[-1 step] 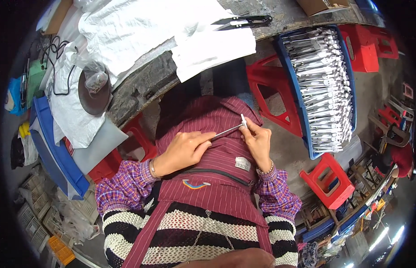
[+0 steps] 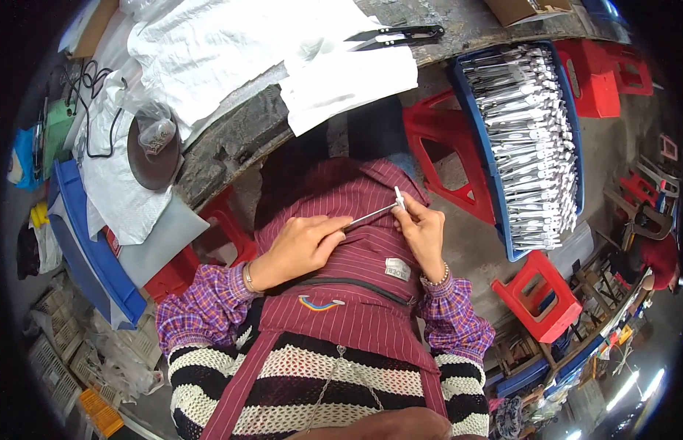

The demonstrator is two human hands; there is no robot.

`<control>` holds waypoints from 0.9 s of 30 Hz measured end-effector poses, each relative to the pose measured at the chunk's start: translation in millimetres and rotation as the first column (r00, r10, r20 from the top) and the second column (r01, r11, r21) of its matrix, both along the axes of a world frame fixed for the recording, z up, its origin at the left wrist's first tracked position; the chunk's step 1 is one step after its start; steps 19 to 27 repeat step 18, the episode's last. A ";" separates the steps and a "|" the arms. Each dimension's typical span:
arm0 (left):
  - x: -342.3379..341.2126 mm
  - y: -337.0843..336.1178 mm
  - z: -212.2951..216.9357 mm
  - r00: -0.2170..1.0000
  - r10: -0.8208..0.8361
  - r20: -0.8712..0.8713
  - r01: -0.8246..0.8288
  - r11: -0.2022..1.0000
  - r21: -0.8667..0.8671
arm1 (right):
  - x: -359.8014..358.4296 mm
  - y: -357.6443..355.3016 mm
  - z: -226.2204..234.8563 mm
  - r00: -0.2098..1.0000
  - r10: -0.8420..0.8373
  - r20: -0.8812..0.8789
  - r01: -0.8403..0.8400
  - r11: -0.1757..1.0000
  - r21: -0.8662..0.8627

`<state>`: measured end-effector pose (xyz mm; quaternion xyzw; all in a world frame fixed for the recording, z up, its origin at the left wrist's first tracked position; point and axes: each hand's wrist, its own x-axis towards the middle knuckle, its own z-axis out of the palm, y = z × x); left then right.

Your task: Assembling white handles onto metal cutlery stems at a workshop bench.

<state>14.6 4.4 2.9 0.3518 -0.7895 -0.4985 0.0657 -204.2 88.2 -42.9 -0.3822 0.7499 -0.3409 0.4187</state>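
Observation:
Above my lap, my left hand [image 2: 305, 246] is closed around one end of a thin dark metal rod [image 2: 372, 216]. At the rod's other end is a small white plastic piece [image 2: 399, 196], pinched between the fingers of my right hand [image 2: 421, 226]. The rod slants up to the right between the hands. Its left end is hidden in my left fingers, and part of the white piece is covered by my right ones. A blue tray [image 2: 490, 167] at the right holds a dense row of metal rods with white plastic ends [image 2: 536, 150].
Ahead is a worn table [image 2: 242, 136] with white sheeting [image 2: 209, 55], black thread snips [image 2: 407, 34] and a bag of small parts [image 2: 156, 136] on a brown round piece. Red stools [image 2: 538, 297] stand at the right. A blue bin [image 2: 92, 242] is at the left.

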 end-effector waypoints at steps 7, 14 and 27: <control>-2.7 -1.9 10.1 0.995 0.077 -0.058 -0.069 0.990 0.125 | -6.2 0.0 -1.3 0.927 -0.194 0.321 0.163 0.979 0.120; -7.1 -2.2 9.3 0.993 0.076 -0.092 -0.070 0.995 0.072 | -7.4 1.8 -3.8 0.917 -0.191 0.349 0.162 0.980 0.113; -7.7 -2.8 9.9 0.996 0.067 -0.065 -0.063 0.996 0.063 | -5.6 0.4 0.0 0.931 -0.171 0.322 0.133 0.981 0.138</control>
